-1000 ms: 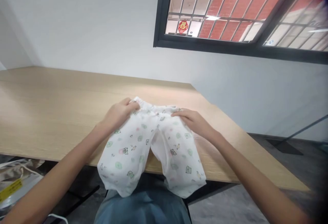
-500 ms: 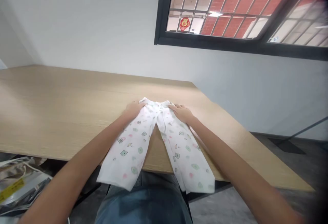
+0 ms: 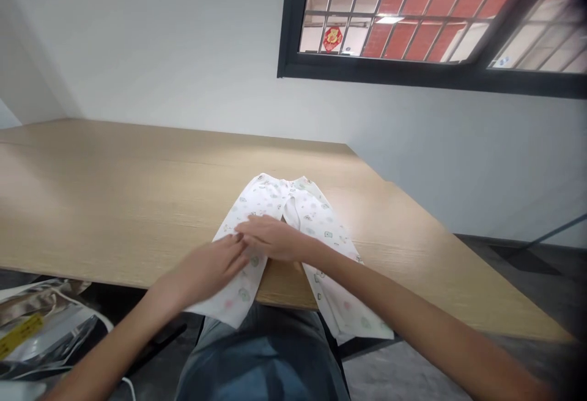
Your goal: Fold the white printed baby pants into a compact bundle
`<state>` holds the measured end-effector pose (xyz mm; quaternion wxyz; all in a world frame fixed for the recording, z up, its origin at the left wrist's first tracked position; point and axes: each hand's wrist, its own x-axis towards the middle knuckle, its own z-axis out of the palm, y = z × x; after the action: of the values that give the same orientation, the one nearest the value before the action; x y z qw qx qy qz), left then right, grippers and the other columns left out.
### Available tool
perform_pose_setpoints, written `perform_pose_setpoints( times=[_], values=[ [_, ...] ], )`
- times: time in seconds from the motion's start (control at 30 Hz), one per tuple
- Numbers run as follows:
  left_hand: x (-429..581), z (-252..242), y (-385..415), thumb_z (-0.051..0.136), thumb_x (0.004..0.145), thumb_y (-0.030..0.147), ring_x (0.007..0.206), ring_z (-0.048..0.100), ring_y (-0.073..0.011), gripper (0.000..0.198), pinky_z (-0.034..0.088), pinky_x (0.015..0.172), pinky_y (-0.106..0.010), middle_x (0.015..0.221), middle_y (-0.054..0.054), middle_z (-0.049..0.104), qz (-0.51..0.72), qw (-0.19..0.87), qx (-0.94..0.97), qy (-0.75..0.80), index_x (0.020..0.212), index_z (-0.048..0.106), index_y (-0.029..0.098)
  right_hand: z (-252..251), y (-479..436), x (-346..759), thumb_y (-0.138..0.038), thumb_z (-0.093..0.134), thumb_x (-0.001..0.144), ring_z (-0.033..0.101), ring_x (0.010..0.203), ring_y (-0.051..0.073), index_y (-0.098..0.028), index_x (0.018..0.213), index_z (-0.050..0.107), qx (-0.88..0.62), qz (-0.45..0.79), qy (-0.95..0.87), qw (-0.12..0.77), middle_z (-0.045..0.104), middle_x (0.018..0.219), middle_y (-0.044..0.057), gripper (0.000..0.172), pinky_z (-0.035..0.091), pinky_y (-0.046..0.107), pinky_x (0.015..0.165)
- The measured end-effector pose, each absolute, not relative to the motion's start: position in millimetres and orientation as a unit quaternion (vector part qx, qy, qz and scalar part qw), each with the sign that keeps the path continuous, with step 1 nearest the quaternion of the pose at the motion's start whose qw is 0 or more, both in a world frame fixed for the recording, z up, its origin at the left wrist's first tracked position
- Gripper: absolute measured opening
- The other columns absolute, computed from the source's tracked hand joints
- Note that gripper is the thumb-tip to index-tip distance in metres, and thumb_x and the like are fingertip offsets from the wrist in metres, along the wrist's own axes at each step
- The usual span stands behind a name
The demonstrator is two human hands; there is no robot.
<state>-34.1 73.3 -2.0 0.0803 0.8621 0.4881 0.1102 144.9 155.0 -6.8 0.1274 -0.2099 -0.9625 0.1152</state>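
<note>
The open left hand and open right hand meet, fingers flat, over white animal-print cotton baby trousers on a pale wooden table.

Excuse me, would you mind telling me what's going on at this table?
A seated person is handling a pair of white printed baby trousers laid on a wooden table. Their right hand reaches across onto the trouser leg on the left of the view, and their left hand is at that leg's edge. Both legs hang over the table's near edge, above the person's jeans.
</note>
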Motion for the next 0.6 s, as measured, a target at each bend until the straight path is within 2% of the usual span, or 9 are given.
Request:
perform_pose_setpoints(
  times=[0.1,0.17,0.23,0.33,0.47,0.53,0.6],
  values=[
    [-47.1,-23.3,20.8,0.034,0.093,0.035,0.124,0.042,-0.0211,0.045,0.040,0.099,-0.036,0.136,-0.005,0.044,0.112,0.007,0.863,0.492,0.135,0.036,0.020,-11.8,169.3,121.0,-0.026,0.031,0.096,0.038,0.122,0.020,-0.022,0.126,0.047,-0.276,0.108,-0.952,0.080,0.044,0.134,0.002,0.034,0.027,0.043,0.103],
    [-50.6,-35.0,-0.4,0.036,0.093,0.038,0.121,0.045,-0.0202,0.047,0.045,0.096,-0.034,0.135,-0.003,0.044,0.146,-0.059,0.862,0.482,0.138,0.031,0.023,-13.6,194.8,118.5,-0.024,0.029,0.096,0.033,0.126,0.024,-0.020,0.130,0.044,-0.360,0.099,-0.925,0.072,0.039,0.138,0.005,0.037,0.023,0.050,0.104],
    [-51.0,-41.1,-10.7,0.037,0.093,0.039,0.116,0.050,-0.0200,0.048,0.050,0.089,-0.032,0.132,-0.003,0.048,0.179,-0.111,0.860,0.466,0.138,0.031,0.023,-12.8,221.9,124.1,-0.022,0.026,0.095,0.031,0.128,0.026,-0.018,0.132,0.043,-0.407,0.103,-0.904,0.077,0.036,0.139,0.007,0.040,0.023,0.053,0.103],
    [-50.1,-41.1,-11.9,0.037,0.093,0.039,0.109,0.056,-0.0204,0.042,0.053,0.085,-0.033,0.125,-0.002,0.056,0.207,-0.140,0.850,0.464,0.131,0.040,0.023,-5.7,247.5,142.4,-0.028,0.026,0.096,0.034,0.126,0.023,-0.021,0.131,0.046,-0.417,0.131,-0.896,0.080,0.039,0.138,0.003,0.041,0.029,0.044,0.103],
    [-37.2,-30.7,-1.9,0.034,0.094,0.037,0.098,0.060,-0.0225,0.032,0.051,0.083,-0.038,0.109,-0.004,0.064,0.220,-0.069,0.822,0.521,0.108,0.058,0.022,11.1,245.6,180.3,-0.037,0.026,0.095,0.040,0.123,0.021,-0.021,0.131,0.047,-0.434,0.154,-0.881,0.109,0.040,0.137,0.001,0.044,0.034,0.033,0.101],
    [-16.9,-22.0,6.6,0.032,0.094,0.033,0.093,0.060,-0.0233,0.032,0.049,0.081,-0.041,0.101,-0.007,0.064,0.215,-0.008,0.805,0.552,0.096,0.061,0.020,16.6,234.7,203.0,-0.034,0.027,0.094,0.038,0.124,0.022,-0.020,0.131,0.047,-0.456,0.148,-0.868,0.130,0.038,0.138,0.001,0.045,0.034,0.034,0.101],
    [14.4,-13.6,18.6,0.034,0.092,0.028,0.095,0.058,-0.0225,0.028,0.047,0.084,-0.041,0.104,-0.006,0.063,0.224,0.051,0.814,0.534,0.094,0.061,0.020,16.0,220.5,225.5,-0.032,0.029,0.093,0.037,0.125,0.022,-0.019,0.132,0.046,-0.478,0.137,-0.856,0.142,0.038,0.138,0.002,0.044,0.032,0.036,0.103]
  ],
)
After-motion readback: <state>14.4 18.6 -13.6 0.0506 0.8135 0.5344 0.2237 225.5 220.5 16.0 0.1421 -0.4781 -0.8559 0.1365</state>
